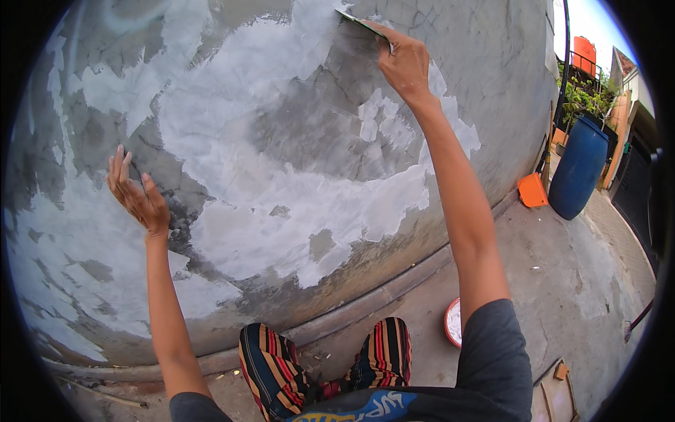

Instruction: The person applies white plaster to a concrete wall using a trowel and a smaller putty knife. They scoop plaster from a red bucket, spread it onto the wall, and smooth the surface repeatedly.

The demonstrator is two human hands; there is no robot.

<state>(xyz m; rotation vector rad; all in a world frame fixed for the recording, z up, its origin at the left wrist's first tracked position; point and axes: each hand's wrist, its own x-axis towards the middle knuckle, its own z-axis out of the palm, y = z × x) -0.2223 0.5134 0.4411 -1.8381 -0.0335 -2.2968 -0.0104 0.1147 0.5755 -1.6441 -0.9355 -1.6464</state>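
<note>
A cracked grey wall (295, 98) carries uneven patches of white filler (295, 204). My right hand (405, 65) grips a flat scraper (356, 20), its blade at the wall's upper middle where white filler lies. Lower on the left, my left hand (138, 190) has its fingers apart, at or against a bare grey area; exact contact is hard to tell. Beside my right forearm, partly hidden by my sleeve, is a red container (453, 325) of white material on the ground.
My striped-clad knees are near the wall's base ledge (436, 261). To the right stand a blue barrel (576, 169) and an orange scoop (532, 190), with plants (590, 98) behind. A stick (98, 394) lies lower left, wooden pieces (559, 383) lower right, on the concrete ground.
</note>
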